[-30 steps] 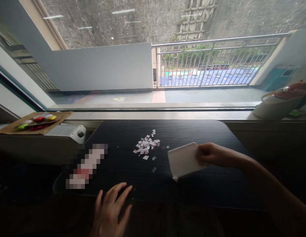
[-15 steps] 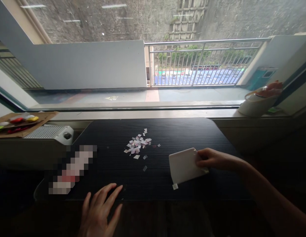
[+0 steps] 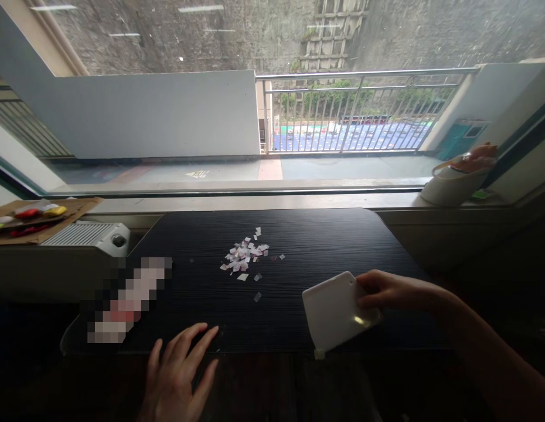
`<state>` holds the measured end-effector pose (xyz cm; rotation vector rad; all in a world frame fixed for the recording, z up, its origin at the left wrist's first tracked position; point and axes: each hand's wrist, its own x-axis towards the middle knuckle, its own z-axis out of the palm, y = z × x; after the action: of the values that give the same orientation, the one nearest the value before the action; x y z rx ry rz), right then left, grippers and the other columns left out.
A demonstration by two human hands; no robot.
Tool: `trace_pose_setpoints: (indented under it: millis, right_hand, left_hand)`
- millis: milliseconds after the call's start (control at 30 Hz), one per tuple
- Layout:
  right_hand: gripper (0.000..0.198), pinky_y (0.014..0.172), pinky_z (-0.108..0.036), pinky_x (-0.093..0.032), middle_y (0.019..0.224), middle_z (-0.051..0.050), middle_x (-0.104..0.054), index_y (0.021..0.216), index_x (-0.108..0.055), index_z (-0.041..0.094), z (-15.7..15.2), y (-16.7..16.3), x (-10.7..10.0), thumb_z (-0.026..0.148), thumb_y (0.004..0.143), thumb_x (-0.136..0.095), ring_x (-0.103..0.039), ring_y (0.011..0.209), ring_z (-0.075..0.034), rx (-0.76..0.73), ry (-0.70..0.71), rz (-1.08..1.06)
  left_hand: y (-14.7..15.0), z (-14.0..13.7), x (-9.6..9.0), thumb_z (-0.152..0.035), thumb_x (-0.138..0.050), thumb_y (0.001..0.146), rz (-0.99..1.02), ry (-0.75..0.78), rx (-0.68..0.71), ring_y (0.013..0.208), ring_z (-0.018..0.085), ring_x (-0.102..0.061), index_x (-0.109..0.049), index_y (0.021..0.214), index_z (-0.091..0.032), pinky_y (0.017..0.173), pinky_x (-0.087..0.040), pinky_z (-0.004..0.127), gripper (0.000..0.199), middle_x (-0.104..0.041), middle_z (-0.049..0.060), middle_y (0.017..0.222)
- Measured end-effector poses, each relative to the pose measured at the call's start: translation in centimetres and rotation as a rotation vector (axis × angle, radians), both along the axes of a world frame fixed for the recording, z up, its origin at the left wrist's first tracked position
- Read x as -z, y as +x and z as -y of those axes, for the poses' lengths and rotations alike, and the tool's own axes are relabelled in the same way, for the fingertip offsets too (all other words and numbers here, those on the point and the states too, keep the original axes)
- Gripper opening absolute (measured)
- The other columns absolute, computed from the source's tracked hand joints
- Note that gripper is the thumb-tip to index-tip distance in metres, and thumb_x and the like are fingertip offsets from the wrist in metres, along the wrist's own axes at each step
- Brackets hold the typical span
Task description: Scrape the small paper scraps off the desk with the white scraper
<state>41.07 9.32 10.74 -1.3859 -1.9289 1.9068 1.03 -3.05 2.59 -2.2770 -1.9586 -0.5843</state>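
My right hand (image 3: 378, 290) pinches the right side of a white plastic scraper (image 3: 331, 308), a flat plate with rounded corners and a small hole near its top corner. The scraper is tilted over the black table (image 3: 281, 328). A small pale paper scrap (image 3: 319, 354) lies at its lower corner, by the table's front edge. With fingers spread, my left hand (image 3: 180, 366) rests at the front edge and holds nothing. Beyond both hands sits a loose pile of small paper scraps (image 3: 244, 255). A few single pieces (image 3: 257, 297) lie in front of it.
A blurred-out pinkish strip (image 3: 132, 299) lies on the table's left. Further left are a white slotted box (image 3: 90, 235) and cardboard (image 3: 79, 211) with colourful items. A white pot-like container (image 3: 448, 184) stands on the sill (image 3: 255, 203), before a large window.
My right hand has drawn the scraper toward me, and the paper scrap at its corner has come to the table's front edge. My left hand stays in place.
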Motion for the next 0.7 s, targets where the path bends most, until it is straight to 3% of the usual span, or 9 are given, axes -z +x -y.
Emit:
trace_pose_setpoints:
  millis: [267,333,500,700]
  right_hand:
    - [0.019,0.055,-0.023,-0.037,0.066,0.001,-0.057,0.074,-0.065,0.012,0.1,-0.4,-1.0,0.031,0.071,-0.066,-0.051,0.061,-0.013,-0.019,0.022,0.085]
    - [0.025,0.055,-0.024,-0.039,0.068,-0.001,-0.060,0.077,-0.066,0.012,-0.1,-0.9,-0.7,0.036,0.072,-0.067,-0.052,0.062,-0.014,0.057,0.083,0.035]
    - [0.036,0.057,-0.030,-0.045,0.072,-0.004,-0.064,0.076,-0.066,0.015,-1.0,-4.0,1.7,0.049,0.064,-0.071,-0.057,0.065,-0.019,0.413,0.281,-0.048]
    - [0.035,0.062,-0.034,-0.049,0.077,-0.006,-0.068,0.083,-0.067,0.016,-2.8,-7.4,4.5,0.045,0.064,-0.068,-0.061,0.070,-0.023,0.515,0.308,-0.112]
  left_hand:
    - [0.3,0.2,0.0,-0.021,-0.040,0.088,-0.001,0.011,0.002,0.111,0.024,-0.058,-0.059,0.120,-0.028,0.106,-0.025,0.055,0.038,-0.063,0.006,0.120]
    - [-0.2,0.2,0.3,-0.021,-0.045,0.086,-0.027,-0.013,0.029,0.111,0.025,-0.058,-0.057,0.123,-0.031,0.105,-0.027,0.056,0.040,-0.063,0.005,0.121]
    - [-0.4,0.2,0.6,-0.019,-0.051,0.081,-0.048,-0.041,0.052,0.110,0.024,-0.058,-0.056,0.124,-0.033,0.106,-0.030,0.054,0.045,-0.063,0.004,0.122]
    - [0.6,0.3,0.3,-0.015,-0.049,0.081,-0.019,-0.026,0.053,0.110,0.025,-0.058,-0.054,0.126,-0.031,0.102,-0.035,0.058,0.049,-0.061,0.006,0.122]
